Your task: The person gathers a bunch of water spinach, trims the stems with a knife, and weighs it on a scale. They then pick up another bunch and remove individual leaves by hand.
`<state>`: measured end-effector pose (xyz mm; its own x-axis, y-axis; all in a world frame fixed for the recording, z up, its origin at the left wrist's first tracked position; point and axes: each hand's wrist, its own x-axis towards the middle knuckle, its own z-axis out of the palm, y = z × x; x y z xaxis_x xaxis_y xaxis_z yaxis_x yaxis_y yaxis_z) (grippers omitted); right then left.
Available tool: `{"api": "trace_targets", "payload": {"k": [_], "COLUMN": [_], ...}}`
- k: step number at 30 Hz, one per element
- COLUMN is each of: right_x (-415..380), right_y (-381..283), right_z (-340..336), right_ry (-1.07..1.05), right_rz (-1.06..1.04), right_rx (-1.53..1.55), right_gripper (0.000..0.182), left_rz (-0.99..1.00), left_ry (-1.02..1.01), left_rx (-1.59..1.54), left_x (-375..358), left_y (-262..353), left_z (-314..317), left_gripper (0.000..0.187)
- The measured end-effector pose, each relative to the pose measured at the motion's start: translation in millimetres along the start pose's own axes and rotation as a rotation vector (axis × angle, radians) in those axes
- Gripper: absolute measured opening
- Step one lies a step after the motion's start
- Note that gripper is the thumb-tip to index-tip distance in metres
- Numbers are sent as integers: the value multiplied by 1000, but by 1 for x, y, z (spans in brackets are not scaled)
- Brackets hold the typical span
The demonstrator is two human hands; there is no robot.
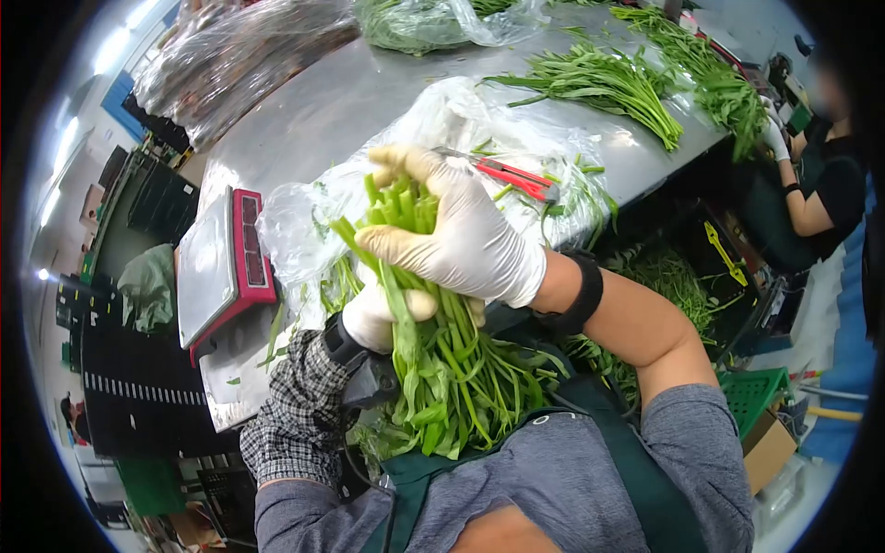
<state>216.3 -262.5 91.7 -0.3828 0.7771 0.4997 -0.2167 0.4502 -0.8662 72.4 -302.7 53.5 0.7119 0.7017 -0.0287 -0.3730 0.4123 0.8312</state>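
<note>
A bunch of leafy green stems (pixel 452 369) is held against my body, cut ends up and leaves hanging down. My left hand (pixel 383 315), in a white glove, is wrapped round the middle of the bunch, partly behind the stems. Around the upper stems curves my right hand (pixel 452 226), also gloved, its thumb and fingers on either side of the cut ends. Just beyond the right hand, red-handled scissors (pixel 516 177) lie on crumpled clear plastic (pixel 452 115).
A red and white scale (pixel 217 263) stands at the left of the metal table (pixel 295 120). Greens (pixel 608 88) lie at the back right, wrapped bundles (pixel 240 64) at the back left. A co-worker (pixel 820 175) handles greens at the right. A crate (pixel 682 286) holds trimmings.
</note>
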Motion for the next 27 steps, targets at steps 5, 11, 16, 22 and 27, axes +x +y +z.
{"api": "trace_targets", "payload": {"k": [5, 11, 16, 22, 27], "right_x": [-1, 2, 26, 34, 38], "right_y": [-3, 3, 37, 144, 130], "right_z": [4, 3, -46, -114, -118], "right_ry": [37, 33, -311, -220, -262], "right_rz": [-110, -113, 194, 446, 518], "right_rx": [-101, -169, 327, -1152, -1341], "right_gripper": [39, 46, 73, 37, 30], "left_rz": [-25, 84, 301, 276, 221], "left_ry": [72, 185, 91, 85, 148], "left_rx": [87, -6, -196, -151, -63], "left_x": [-1, 3, 1, -4, 3], "left_y": [3, -10, -10, -5, -7], "left_z": [13, 13, -2, -13, -13], "left_gripper": [54, 40, 44, 45, 45]}}
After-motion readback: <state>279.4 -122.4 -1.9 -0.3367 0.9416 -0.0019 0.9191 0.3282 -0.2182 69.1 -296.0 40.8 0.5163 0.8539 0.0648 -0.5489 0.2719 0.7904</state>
